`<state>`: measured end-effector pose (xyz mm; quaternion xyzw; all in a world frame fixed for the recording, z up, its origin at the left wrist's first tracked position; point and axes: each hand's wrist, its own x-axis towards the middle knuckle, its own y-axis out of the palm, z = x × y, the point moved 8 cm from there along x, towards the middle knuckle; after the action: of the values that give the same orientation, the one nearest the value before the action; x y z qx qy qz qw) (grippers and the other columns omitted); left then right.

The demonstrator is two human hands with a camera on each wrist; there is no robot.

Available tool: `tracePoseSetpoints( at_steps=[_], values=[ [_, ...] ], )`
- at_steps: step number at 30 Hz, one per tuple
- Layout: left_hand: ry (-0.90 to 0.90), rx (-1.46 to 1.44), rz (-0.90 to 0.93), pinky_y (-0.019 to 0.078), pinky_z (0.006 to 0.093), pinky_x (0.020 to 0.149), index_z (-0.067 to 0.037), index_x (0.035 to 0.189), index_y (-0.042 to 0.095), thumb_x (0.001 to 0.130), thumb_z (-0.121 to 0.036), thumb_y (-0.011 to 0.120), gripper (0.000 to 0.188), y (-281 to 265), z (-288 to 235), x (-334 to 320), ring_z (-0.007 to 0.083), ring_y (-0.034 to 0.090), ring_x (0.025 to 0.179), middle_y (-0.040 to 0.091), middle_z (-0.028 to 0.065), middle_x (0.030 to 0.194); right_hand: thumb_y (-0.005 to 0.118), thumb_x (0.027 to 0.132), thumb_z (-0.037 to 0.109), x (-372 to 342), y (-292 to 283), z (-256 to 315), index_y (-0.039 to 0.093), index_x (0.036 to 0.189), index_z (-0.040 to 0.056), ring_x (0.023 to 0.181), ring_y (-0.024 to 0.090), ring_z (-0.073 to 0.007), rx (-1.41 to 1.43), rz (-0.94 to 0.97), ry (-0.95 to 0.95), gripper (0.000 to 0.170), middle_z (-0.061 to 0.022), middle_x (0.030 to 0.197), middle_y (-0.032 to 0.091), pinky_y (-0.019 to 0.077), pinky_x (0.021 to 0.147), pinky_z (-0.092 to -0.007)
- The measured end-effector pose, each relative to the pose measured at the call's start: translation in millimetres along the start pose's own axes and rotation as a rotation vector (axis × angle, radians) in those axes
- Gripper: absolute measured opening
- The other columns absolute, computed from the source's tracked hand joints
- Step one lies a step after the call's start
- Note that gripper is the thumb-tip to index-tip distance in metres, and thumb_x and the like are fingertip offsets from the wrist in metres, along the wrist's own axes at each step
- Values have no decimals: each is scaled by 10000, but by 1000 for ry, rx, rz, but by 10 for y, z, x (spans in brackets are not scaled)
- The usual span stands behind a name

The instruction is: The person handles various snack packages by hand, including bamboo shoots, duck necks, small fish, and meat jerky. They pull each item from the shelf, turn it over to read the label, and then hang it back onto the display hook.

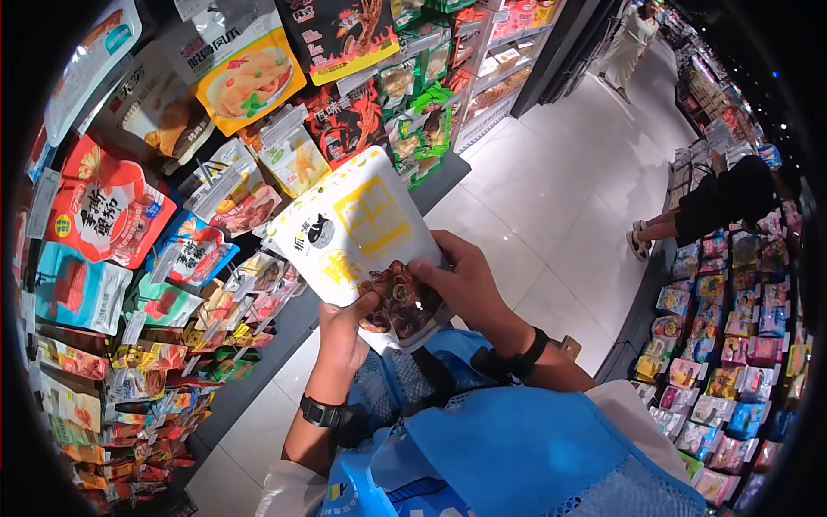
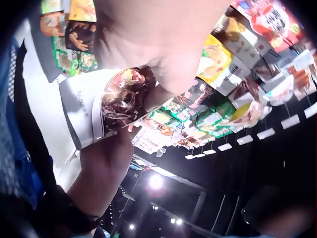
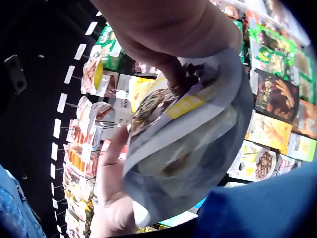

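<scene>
Both hands hold a white snack pouch (image 1: 349,215) in front of the blue vest. Yellow print and a dark fish-like logo mark its white face, and a picture of glossy brown food fills its lower part. My left hand (image 1: 343,332) grips the lower left edge, thumb on the printed food. On the opposite edge, my right hand (image 1: 469,276) grips with its thumb over the front. The right wrist view shows the pouch's grey back (image 3: 198,153) bulging, with a partly see-through patch. Fingers behind the pouch are mostly hidden in the head view.
Snack packets (image 1: 112,207) hang on hooks along a rack at the left, close to the pouch. A tiled aisle floor (image 1: 551,207) runs ahead. Another rack of small packets (image 1: 715,345) lines the right, where a person in dark clothes (image 1: 728,202) bends. Someone in light clothes (image 1: 633,47) stands farther off.
</scene>
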<state>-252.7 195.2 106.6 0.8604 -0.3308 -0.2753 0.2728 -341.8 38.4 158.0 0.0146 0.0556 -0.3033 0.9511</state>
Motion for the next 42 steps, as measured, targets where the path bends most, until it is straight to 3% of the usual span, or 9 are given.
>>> tracePoseSetpoints(
  at_steps=[3,7,14,21,28,31,35,36,42],
  values=[
    [57,-11,-71,527,339,864,9,1235,552,770,125,657,491,112,-138,-54,200,655,998,659,108,1134,755,810,112,-62,60,261,614,1199,-22,923,637,-131,-7,113,-120,436,-84,1011,692,510,859,-290],
    [140,387,-124,535,280,740,39,1041,642,799,77,697,250,-30,-137,-234,160,669,787,705,85,900,776,764,13,-108,196,-167,617,1201,-24,984,653,-167,129,447,374,467,-71,1009,706,490,950,-336],
    [130,564,-96,539,287,769,67,980,664,830,58,687,152,104,-308,-488,157,679,833,716,105,919,851,679,17,-207,222,-142,682,1092,-6,934,669,-149,271,395,223,446,-75,1024,725,517,883,-313],
    [217,698,-73,529,298,848,99,1068,671,861,76,588,225,245,-410,-596,179,666,962,711,167,1067,866,636,69,-233,81,-13,716,1053,34,911,671,-182,-58,471,-61,444,-88,974,711,519,821,-298],
    [429,906,-160,535,329,850,79,937,714,825,85,534,212,204,-444,-733,261,711,929,731,180,990,857,639,150,-215,142,-100,706,1063,10,966,673,-212,130,548,-55,472,-117,1025,702,523,868,-314],
    [468,1150,-259,527,291,800,95,981,707,849,43,610,172,372,-692,-872,187,691,870,734,149,927,826,660,154,-246,259,-138,697,1056,-11,998,670,-227,157,564,80,448,-131,1037,700,512,905,-334],
    [454,1250,-270,539,294,815,45,946,729,825,6,676,138,29,-616,-906,220,723,856,743,153,938,729,759,84,-131,443,130,701,998,-33,1011,667,-238,332,633,-20,267,-154,1011,708,487,938,-351],
    [278,1245,-363,543,298,785,39,949,724,835,-8,684,129,-67,-583,-908,205,721,853,742,151,928,690,797,61,-86,436,99,702,948,-45,947,679,-229,304,595,-55,185,-157,949,716,503,884,-336],
    [14,914,-342,491,267,784,41,1044,703,901,-126,674,222,-345,-508,-710,125,631,825,714,87,894,681,845,169,111,634,-210,705,924,-35,786,649,-138,118,521,44,220,-114,840,718,497,755,-282]
  ],
)
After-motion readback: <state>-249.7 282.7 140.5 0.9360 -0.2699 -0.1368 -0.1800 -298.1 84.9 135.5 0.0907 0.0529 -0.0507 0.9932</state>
